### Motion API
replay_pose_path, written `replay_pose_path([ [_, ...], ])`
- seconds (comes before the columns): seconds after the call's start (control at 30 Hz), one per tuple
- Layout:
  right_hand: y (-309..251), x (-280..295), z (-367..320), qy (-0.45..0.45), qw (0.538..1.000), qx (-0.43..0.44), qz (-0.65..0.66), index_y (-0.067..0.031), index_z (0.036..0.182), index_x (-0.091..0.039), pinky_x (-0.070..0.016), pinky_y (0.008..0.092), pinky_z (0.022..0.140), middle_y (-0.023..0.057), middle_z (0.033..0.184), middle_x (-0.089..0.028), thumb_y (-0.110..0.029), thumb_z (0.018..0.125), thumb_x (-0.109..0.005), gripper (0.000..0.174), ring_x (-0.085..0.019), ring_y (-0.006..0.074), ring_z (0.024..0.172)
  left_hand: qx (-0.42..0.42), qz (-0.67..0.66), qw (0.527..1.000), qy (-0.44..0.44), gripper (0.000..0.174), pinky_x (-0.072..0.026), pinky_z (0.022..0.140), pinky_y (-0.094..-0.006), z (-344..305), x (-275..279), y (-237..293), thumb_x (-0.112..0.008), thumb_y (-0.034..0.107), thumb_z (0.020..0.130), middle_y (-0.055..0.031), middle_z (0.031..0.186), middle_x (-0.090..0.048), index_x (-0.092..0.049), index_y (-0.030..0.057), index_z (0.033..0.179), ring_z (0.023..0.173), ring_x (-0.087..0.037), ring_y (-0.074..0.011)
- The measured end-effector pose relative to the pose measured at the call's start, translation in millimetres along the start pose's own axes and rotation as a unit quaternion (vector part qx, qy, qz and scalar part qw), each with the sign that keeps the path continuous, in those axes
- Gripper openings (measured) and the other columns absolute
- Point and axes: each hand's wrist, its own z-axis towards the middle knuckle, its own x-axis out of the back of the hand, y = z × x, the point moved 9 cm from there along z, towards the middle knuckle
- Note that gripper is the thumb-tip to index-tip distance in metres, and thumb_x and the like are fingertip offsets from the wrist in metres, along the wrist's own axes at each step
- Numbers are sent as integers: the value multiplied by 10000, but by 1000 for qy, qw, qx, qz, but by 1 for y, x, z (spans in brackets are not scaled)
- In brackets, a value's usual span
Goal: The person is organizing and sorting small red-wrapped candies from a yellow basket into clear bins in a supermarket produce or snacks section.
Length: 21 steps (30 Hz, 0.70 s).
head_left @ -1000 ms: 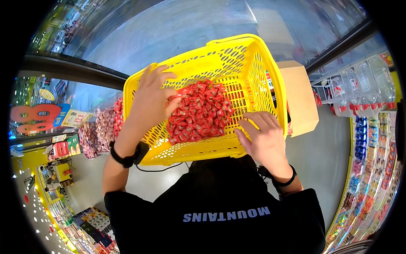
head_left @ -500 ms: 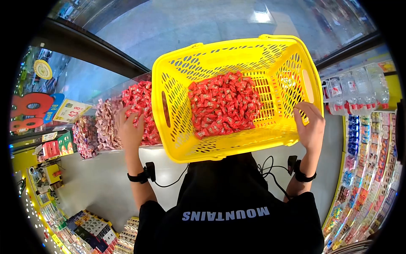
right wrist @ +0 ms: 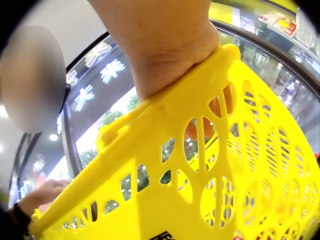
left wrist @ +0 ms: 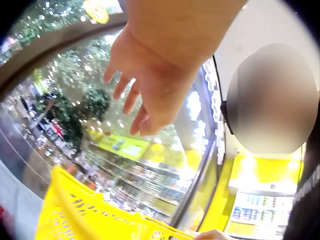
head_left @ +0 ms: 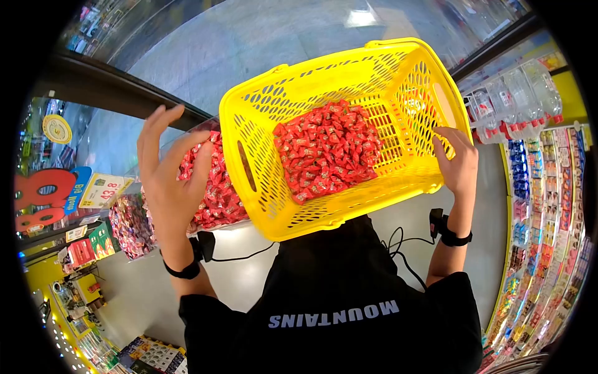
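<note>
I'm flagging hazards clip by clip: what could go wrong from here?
1. The basket might tip or slide: the left hand is off it, only the right hand is at its rim, and its support underneath is hidden.
2. The candies could shift or spill if it tilts, since they lie loose, heaped nearer the left end.

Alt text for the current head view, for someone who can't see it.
A yellow basket holds a heap of small red packets, seen from above, clear bottles beyond its right end. The right hand reaches over its right side; the left hand, holding nothing, hovers beside its left.
</note>
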Motion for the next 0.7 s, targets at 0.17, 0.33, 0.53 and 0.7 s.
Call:
replay_pose_path([
  [0.17, -5, 2, 2, -9, 998, 52, 22, -40, 1031, -771, -568, 434, 887, 125, 1029, -769, -104, 870, -799, 176, -723, 341, 972, -192, -92, 975, -61, 173, -464, 1124, -496, 86, -21, 116, -817, 78, 835, -122, 1378, -677, -787, 75, 1005, 1350, -591, -387],
  [0.33, -1, 4, 1, -10, 996, 72, 49, -63, 1021, -775, -560, 421, 892, 89, 1040, -767, -116, 863, -805, 170, -722, 314, 970, -278, -159, 940, -120, 143, -464, 1117, -497, 128, -104, 204, -813, 145, 846, -104, 1363, -659, -769, 76, 963, 1326, -585, -370],
  [0.53, -1, 8, 3, -10, 993, 94, 65, -69, 1012, -785, -559, 416, 879, 76, 1030, -764, -126, 846, -822, 179, -723, 294, 945, -259, -160, 903, -303, 218, -360, 1230, -545, 82, -282, 217, -826, 267, 845, -126, 1420, -615, -802, 117, 1002, 1425, -492, -357],
  [0.7, 1, 7, 2, -18, 990, 107, 87, -76, 1002, -779, -554, 411, 870, 60, 1021, -752, -135, 838, -830, 182, -717, 279, 942, -303, -76, 899, -307, 199, -290, 1270, -604, 3, -374, 194, -788, 270, 849, -123, 1456, -603, -804, 157, 1012, 1455, -468, -357],
])
